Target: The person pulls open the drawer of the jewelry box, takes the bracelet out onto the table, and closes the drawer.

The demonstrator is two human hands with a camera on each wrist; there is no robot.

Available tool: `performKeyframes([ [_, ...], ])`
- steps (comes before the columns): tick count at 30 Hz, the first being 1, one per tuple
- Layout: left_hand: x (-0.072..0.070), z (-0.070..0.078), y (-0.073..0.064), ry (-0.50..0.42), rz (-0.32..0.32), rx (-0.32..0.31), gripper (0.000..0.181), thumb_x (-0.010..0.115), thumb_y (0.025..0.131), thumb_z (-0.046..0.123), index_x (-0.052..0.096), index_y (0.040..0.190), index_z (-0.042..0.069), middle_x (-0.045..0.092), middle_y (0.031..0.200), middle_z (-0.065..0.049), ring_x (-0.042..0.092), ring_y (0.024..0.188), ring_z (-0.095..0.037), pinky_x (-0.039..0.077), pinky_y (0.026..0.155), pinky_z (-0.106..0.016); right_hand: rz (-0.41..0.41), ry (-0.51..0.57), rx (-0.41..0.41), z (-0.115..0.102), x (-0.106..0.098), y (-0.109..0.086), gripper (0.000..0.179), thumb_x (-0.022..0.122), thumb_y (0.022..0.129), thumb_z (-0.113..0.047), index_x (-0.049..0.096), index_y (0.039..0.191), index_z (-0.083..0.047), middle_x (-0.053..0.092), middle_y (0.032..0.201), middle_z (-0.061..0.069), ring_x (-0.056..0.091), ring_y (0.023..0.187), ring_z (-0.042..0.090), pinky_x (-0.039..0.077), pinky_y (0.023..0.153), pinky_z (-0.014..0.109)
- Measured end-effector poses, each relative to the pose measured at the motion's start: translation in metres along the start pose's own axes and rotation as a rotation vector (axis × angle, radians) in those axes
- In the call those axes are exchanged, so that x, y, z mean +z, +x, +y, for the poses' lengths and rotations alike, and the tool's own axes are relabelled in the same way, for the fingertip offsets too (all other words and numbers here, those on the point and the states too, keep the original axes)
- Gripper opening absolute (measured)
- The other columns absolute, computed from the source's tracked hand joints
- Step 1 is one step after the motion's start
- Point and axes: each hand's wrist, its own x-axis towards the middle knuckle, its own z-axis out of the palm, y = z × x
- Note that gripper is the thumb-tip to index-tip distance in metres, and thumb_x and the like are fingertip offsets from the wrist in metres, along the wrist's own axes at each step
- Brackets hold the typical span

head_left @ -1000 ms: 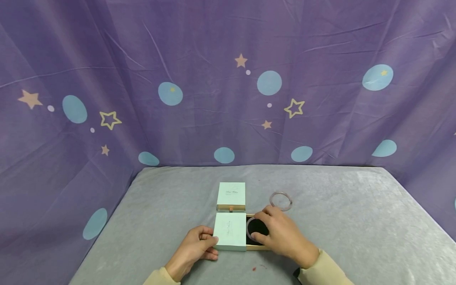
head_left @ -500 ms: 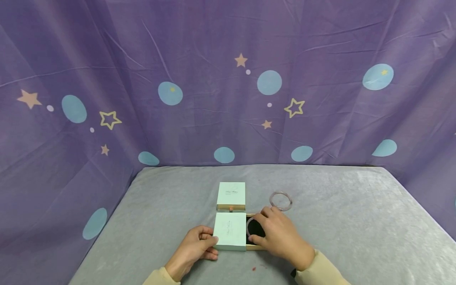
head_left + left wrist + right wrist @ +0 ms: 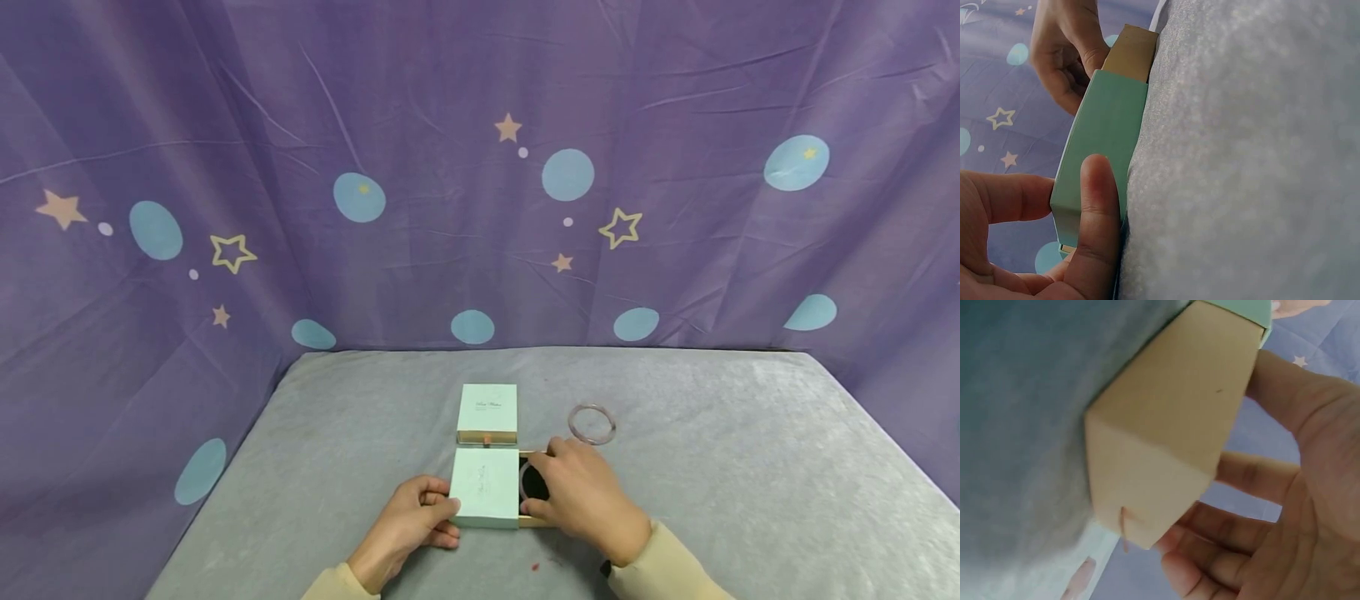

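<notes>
My left hand (image 3: 408,521) holds the left end of a mint-green box sleeve (image 3: 483,487), thumb on its near side and a finger at its end face. A gold drawer (image 3: 1166,394) sticks out of the sleeve's right side, its pull tab (image 3: 1124,528) showing on the outer end. Inside, a pale bangle (image 3: 522,482) lies on black lining (image 3: 537,485), partly covered. My right hand (image 3: 585,496) is bent over the drawer, gripping it with thumb by the near wall and forefinger by the far wall; the other fingers curl past its outer end in the right wrist view.
Just behind stands a second mint-green box (image 3: 487,407), its gold drawer front facing me. Another clear pinkish bangle (image 3: 592,424) lies on the grey cloth (image 3: 735,467), right behind my right hand. A purple curtain (image 3: 420,275) hangs behind the table.
My right hand has moved left toward the sleeve, and less of the drawer and the bangle in it shows. My left hand and the sleeve have stayed in place.
</notes>
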Motion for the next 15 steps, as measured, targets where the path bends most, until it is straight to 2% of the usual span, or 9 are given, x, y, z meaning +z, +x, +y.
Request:
performKeyframes([
  [11, 0.0006, 0.0011, -0.0011, 0.005, 0.004, 0.003, 0.043, 0.063, 0.089, 0.003, 0.042, 0.121, -0.016, 0.053, 0.089, -0.014, 0.063, 0.061, -0.02, 0.057, 0.061, -0.037, -0.042, 0.017, 0.028, -0.0037, -0.0038, 0.0056, 0.053, 0.085, 0.064, -0.046, 0.072, 0.1, -0.009, 0.061, 0.076, 0.004, 0.056, 0.067, 0.02, 0.045, 0.059, 0.034],
  [15, 0.0006, 0.001, -0.0009, 0.008, 0.003, 0.002, 0.043, 0.063, 0.089, 0.003, 0.042, 0.121, -0.016, 0.053, 0.089, -0.013, 0.063, 0.061, -0.02, 0.057, 0.061, -0.037, -0.088, -0.008, 0.03, -0.005, -0.0062, 0.0086, 0.05, 0.084, 0.064, -0.047, 0.072, 0.096, -0.011, 0.063, 0.075, 0.004, 0.059, 0.066, 0.022, 0.046, 0.055, 0.035],
])
